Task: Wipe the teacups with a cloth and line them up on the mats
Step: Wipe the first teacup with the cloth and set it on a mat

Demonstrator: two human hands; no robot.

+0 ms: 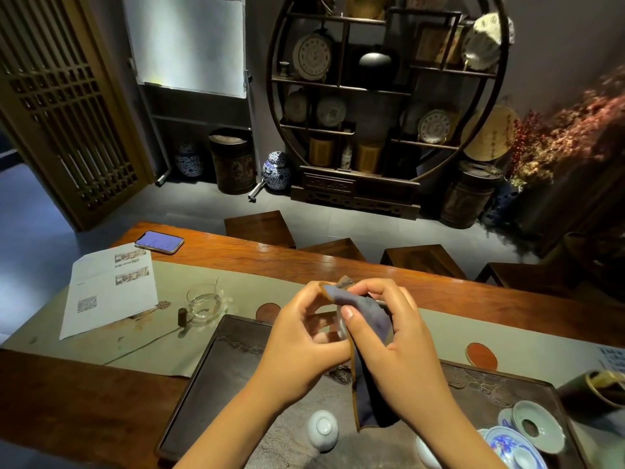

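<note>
Early stage: both hands, left hand (306, 328) and right hand (394, 333), grip a small pale teacup (341, 324) wrapped in dark blue-grey cloth (367, 316) above the dark tea tray (216, 374); round reddish mats (482, 356) bare, other cups unwiped near right.

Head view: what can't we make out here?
- Teacup: mostly hidden by the cloth and both hands; only a rim sliver shows.
- Round mat: partly behind the left hand.
- Porcelain dishes: cut off by the bottom edge.
- Printed sheet: text too small.

Phone (159, 242) & printed sheet (110, 289) far left on table (338, 262), glass pitcher (204, 304) nearby.
</note>
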